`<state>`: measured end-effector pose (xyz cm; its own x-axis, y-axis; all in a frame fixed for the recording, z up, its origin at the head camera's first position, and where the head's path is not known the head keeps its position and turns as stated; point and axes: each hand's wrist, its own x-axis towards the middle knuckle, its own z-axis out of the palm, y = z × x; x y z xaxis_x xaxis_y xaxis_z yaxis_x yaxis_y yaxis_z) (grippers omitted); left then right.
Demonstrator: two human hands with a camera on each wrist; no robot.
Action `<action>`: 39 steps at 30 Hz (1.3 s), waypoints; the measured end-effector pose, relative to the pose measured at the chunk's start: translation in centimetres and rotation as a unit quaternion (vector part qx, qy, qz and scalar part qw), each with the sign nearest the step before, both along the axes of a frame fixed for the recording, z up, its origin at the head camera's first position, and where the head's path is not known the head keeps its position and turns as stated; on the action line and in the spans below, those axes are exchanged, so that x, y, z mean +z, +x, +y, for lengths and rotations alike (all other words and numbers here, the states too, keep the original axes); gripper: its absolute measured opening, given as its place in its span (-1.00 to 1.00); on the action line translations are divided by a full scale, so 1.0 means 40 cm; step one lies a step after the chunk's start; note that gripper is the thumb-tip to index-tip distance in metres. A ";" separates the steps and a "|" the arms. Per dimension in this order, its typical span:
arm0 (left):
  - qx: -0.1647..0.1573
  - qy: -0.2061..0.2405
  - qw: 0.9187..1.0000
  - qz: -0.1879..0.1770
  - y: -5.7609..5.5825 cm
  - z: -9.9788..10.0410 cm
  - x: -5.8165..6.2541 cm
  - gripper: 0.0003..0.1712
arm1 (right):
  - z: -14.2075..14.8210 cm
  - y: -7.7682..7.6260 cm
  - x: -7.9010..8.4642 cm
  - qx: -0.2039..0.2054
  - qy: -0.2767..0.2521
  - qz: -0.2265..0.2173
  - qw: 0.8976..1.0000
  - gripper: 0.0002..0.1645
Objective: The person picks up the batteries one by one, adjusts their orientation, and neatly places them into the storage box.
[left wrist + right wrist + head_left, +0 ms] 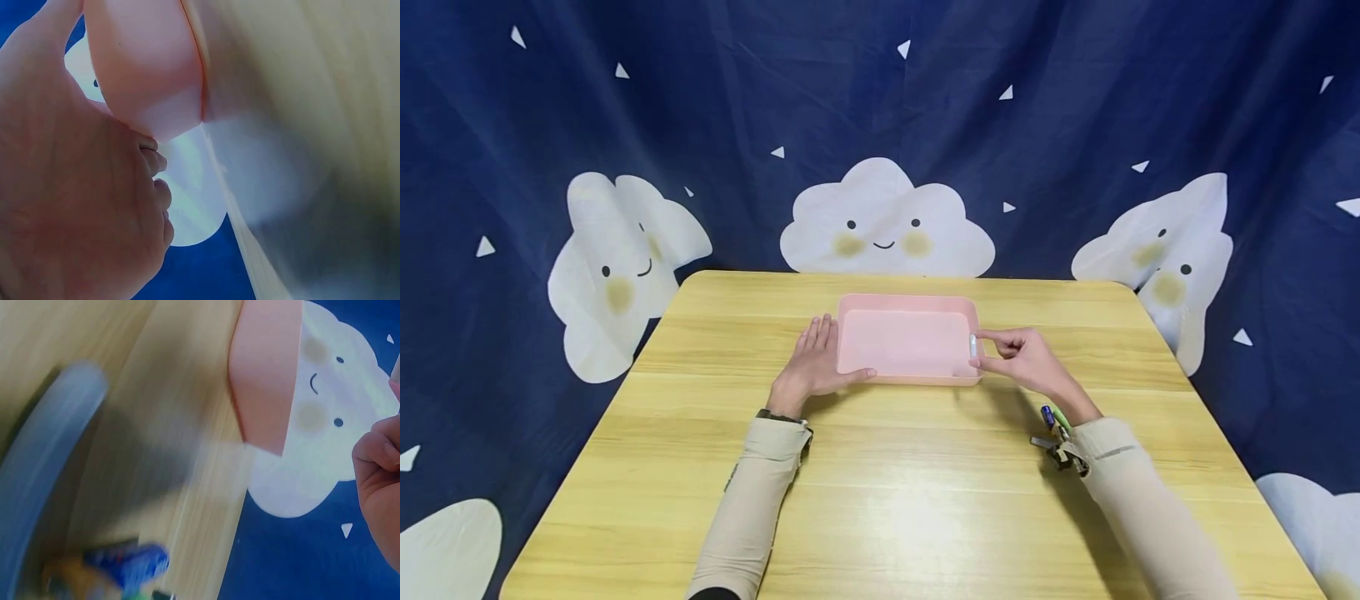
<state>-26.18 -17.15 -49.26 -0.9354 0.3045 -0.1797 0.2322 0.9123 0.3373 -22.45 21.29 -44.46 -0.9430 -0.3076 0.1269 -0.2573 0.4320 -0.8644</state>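
A shallow pink rectangular tray (906,342) sits on the wooden table. Against its left end lies my left hand (815,363), fingers straight along the outer wall and thumb stretched over the near left corner. The left wrist view shows this palm (81,181) beside the tray's outer wall (147,69). Over the tray's right end, my right hand (1026,360) pinches a short white stick-like piece (973,346) between thumb and index finger. Its exact kind I cannot tell. In the right wrist view that hand (381,462) shows at the right edge, above the tray's wall (265,375).
The light wooden table (880,467) ends at a dark blue curtain (722,108) printed with clouds. On my right wrist, a strap carries a bundle of small parts (1060,442), including blue and green ones, above the tabletop.
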 end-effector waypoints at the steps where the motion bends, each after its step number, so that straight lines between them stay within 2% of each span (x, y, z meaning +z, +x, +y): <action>1: 0.000 -0.002 1.000 -0.002 0.001 0.002 0.000 0.56 | -0.007 -0.003 -0.001 0.002 -0.003 0.001 1.000 -0.43; 8: -0.001 -0.009 1.000 -0.004 0.010 0.011 0.005 0.53 | -0.068 -0.029 0.004 0.000 -0.044 0.006 0.999 -0.47; 13: 0.001 -0.008 1.000 -0.003 0.016 0.010 0.010 0.53 | -0.120 -0.054 0.010 0.001 -0.070 0.017 0.997 -0.64; 17: -0.001 0.000 1.000 -0.003 0.016 0.009 0.008 0.52 | -0.154 -0.073 0.001 0.010 -0.087 0.018 0.996 -0.70; 20: -0.001 -0.001 1.000 -0.003 0.016 0.010 0.007 0.52 | -0.178 -0.087 -0.012 0.018 -0.096 0.030 0.995 -0.61; 26: -0.001 -0.004 1.000 -0.003 0.018 0.012 0.012 0.51 | -0.233 -0.111 -0.028 0.038 -0.119 0.094 0.988 -0.53; 29: -0.001 -0.005 1.000 -0.005 0.023 0.015 0.024 0.50 | -0.258 -0.106 -0.019 0.027 -0.101 0.075 0.992 -0.53; 33: 0.000 -0.003 1.000 -0.007 0.031 0.019 0.037 0.47 | -0.286 -0.104 -0.019 0.018 -0.087 0.006 0.996 -0.46; 39: 0.001 -0.005 1.000 -0.002 0.029 0.016 0.031 0.50 | -0.326 -0.128 -0.047 0.028 -0.099 -0.023 0.994 -0.42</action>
